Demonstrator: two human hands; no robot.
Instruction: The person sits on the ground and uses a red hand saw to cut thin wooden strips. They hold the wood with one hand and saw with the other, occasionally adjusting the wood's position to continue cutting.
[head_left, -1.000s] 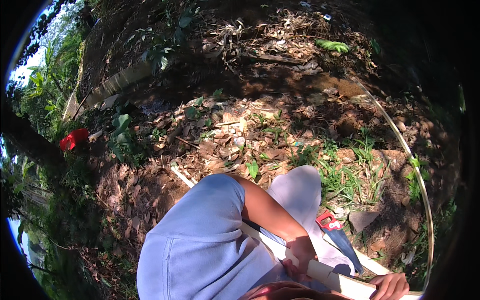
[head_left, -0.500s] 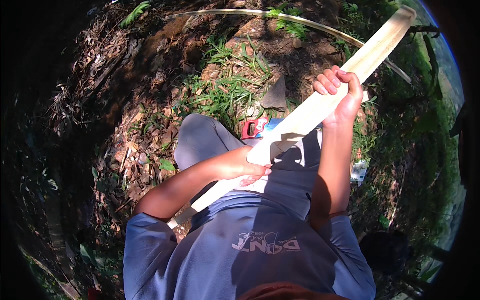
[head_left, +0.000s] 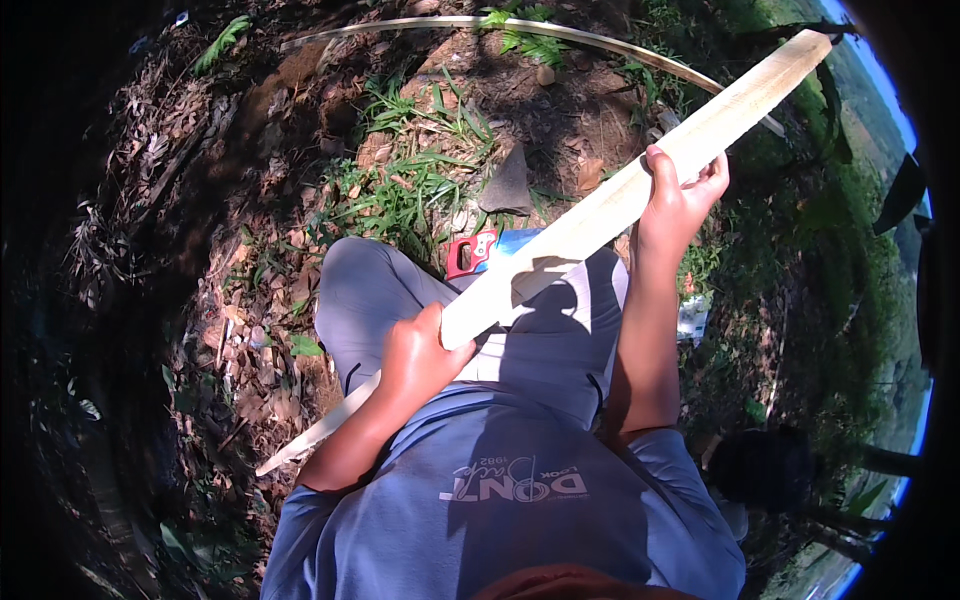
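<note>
Left hand (head_left: pixel 415 348) closed round pale plank (head_left: pixel 605 212); right hand (head_left: pixel 677 208) grips farther up, thumb on face. Plank slants across lap toward upper right. Red-handled saw (head_left: pixel 489 248) beyond lap, partly hidden by plank.

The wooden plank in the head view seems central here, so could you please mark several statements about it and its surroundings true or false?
1. The left grip and right grip both hold the wooden plank. True.
2. The plank lies flat on the ground. False: it is held slanting over the trousers.
3. The saw has a green handle. False: its handle is red.
4. A grey, pointed slab lies beyond the saw. True.
</note>
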